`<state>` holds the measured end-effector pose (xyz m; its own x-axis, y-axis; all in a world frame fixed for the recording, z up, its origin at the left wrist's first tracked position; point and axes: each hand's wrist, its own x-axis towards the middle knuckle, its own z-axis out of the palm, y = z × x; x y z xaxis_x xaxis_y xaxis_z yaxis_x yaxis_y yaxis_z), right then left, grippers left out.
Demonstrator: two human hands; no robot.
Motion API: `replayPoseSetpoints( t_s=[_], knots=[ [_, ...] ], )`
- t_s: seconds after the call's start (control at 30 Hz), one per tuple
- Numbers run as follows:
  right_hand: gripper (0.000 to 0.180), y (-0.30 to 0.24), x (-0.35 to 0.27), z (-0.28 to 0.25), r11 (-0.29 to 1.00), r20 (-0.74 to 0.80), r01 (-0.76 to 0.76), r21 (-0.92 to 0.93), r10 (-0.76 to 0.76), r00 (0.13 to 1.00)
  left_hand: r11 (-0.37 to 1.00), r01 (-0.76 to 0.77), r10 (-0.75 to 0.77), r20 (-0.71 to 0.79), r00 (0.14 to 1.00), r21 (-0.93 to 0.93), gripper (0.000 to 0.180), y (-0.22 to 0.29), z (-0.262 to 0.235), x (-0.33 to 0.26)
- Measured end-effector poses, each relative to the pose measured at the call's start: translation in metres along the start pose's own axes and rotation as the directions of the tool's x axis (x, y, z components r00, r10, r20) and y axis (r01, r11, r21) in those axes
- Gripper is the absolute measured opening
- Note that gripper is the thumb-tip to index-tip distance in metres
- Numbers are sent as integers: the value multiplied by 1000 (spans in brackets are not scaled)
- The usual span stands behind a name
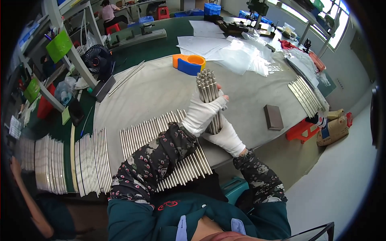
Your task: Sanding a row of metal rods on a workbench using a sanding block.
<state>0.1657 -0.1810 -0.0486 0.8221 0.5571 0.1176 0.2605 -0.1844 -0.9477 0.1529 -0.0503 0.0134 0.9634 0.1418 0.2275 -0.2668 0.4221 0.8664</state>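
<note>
Both gloved hands are on the rod bundle [209, 94] right now, holding it upright above the middle of the bench [249, 94]. My left hand [203, 114] wraps it high, fingers curled tight round the shafts; my right hand [227, 138] cups it lower down, fingers closed under and around the bottom. The rod tips fan a little at the top, so I reckon the thing to do is keep the squeeze even and tap the ends level before loosening anything — one slack finger and they'd slide out. Grip from both heights looks right for stopping them twisting.

Below my left sleeve, a row of rods [165, 136] lies side by side at the near edge, another row [94, 160] further left, and more rods [307, 96] toward the right edge. A grey block [273, 117] sits right of my hands, an orange and blue tape holder [189, 64] beyond the bundle, plastic bags [245, 54] toward the far edge.
</note>
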Motion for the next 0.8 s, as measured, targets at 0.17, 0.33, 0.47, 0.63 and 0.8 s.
replayPoseSetpoints(
  t_s=[0.17, 0.33, 0.47, 0.63, 0.8],
  knots=[
    [44, -13, -16, -7, 962, 27, -262, -76, 264, 964, 941, 186, -149, -148, 978, 284, 40, -4, -31, 15],
    [48, -42, -22, -31, 787, 57, -397, -472, 477, 877, 130, -130, -234, 158, 959, 983, 58, 6, -60, -21],
    [54, -45, -26, -21, 651, 133, -121, -749, 327, 936, 53, -590, -167, 589, 790, 806, 74, 8, -60, -54],
    [46, -71, -34, -14, 445, 322, 182, -877, 262, 909, 20, -657, -316, 628, 711, 754, 75, -13, -55, -49],
    [35, -46, -25, -59, 733, 125, -68, -677, 205, 971, 26, -711, -373, 667, 645, 703, 75, -27, -48, -36]
  ],
)
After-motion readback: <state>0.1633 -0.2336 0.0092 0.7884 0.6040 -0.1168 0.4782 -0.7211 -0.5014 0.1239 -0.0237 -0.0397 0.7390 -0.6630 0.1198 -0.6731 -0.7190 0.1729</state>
